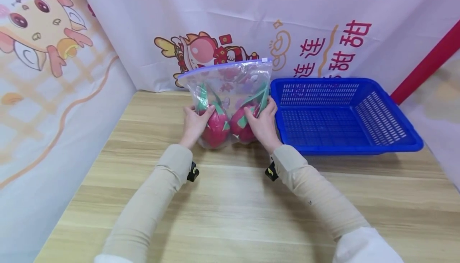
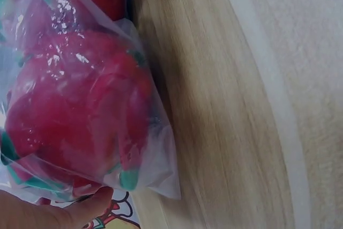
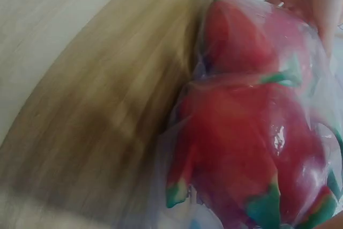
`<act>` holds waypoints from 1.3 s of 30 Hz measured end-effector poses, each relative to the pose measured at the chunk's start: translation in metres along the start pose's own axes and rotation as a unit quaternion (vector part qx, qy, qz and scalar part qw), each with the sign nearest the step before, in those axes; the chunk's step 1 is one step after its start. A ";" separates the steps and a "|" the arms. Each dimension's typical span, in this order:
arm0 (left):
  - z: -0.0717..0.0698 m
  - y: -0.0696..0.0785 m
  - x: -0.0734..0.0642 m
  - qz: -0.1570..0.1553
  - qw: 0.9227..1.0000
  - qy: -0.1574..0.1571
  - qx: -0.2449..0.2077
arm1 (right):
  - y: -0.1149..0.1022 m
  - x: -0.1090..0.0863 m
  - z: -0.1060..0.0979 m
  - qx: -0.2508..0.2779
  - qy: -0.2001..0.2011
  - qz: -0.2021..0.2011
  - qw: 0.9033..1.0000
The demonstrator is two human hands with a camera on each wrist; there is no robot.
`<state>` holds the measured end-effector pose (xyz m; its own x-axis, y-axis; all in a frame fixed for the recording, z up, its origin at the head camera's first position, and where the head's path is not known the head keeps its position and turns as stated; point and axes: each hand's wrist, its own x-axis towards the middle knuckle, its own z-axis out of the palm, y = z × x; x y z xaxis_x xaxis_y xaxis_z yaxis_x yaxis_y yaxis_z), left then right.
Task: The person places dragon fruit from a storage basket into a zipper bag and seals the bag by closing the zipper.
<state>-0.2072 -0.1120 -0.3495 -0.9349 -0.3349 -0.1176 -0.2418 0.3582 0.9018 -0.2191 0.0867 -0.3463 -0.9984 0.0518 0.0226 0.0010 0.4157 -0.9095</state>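
A clear zip bag [image 1: 235, 81] stands upright on the table, its purple strip along the top and a small white slider near the strip's right end. Inside sit two dragon fruits side by side, pink-red with green-tipped scales: the left fruit [image 1: 216, 129] and the right fruit [image 1: 242, 124]. My left hand [image 1: 195, 123] grips the bag's left side, thumb in front over the fruit. On the opposite side my right hand [image 1: 263, 125] holds the bag the same way. In both wrist views the plastic lies close over the fruit [image 2: 75, 105].
A blue plastic basket [image 1: 345, 149] with slotted walls stands just right of the bag, close to my right hand. Behind the wooden table [image 1: 230, 207] hangs a printed cloth [image 1: 223, 15], and another patterned cloth [image 1: 90, 107] covers the left side.
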 end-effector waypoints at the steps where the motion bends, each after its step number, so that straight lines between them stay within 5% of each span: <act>1: 0.000 0.000 0.000 0.001 1.000 -0.001 -0.001 | 0.001 0.000 0.000 -0.013 -0.005 0.002 1.000; 7: 0.002 0.000 -0.002 0.013 1.000 -0.010 0.005 | 0.008 -0.002 0.002 -0.074 -0.031 0.004 0.997; 15: 0.004 -0.010 -0.001 0.046 0.997 -0.054 0.039 | 0.017 -0.004 0.006 -0.064 -0.005 -0.043 0.997; 25: -0.005 -0.019 -0.002 0.057 0.986 -0.143 0.070 | 0.017 -0.006 0.000 -0.181 -0.095 -0.073 0.976; 32: -0.007 -0.021 -0.005 0.055 0.987 -0.121 0.084 | 0.015 -0.007 -0.002 -0.192 -0.116 -0.068 0.972; 39: -0.006 -0.024 -0.006 0.073 0.993 -0.082 0.031 | 0.017 -0.011 0.004 -0.191 -0.084 -0.076 0.975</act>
<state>-0.1944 -0.1240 -0.3678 -0.9897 -0.1304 -0.0590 -0.1119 0.4474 0.8873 -0.2083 0.0894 -0.3639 -0.9837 -0.1734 0.0472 -0.1590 0.7170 -0.6787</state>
